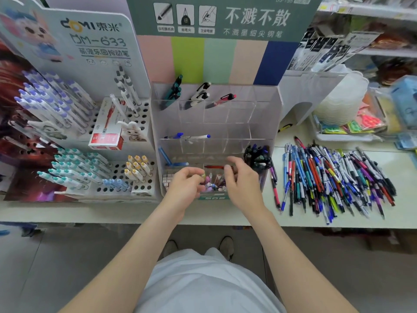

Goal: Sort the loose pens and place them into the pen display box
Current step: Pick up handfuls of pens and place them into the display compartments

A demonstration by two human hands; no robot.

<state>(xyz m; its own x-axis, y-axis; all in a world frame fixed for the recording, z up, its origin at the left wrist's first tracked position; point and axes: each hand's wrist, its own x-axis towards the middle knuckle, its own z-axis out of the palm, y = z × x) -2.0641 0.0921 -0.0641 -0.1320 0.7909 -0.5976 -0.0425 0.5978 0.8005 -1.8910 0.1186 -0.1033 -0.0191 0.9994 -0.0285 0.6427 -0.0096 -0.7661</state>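
Left hand point(185, 185), right hand point(242, 180) curl among pens point(214, 182).

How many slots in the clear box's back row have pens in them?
3: the leftmost holds teal pens, the next black-and-white pens, the third a red-and-black pen. The slots further right look empty.

Front compartment of pen display box point(267, 123) partly hidden behind left hand point(184, 185) and right hand point(242, 185), fingertips point(198, 172) blurred, grip unreadable, header card point(255, 19) above box cut by top edge.
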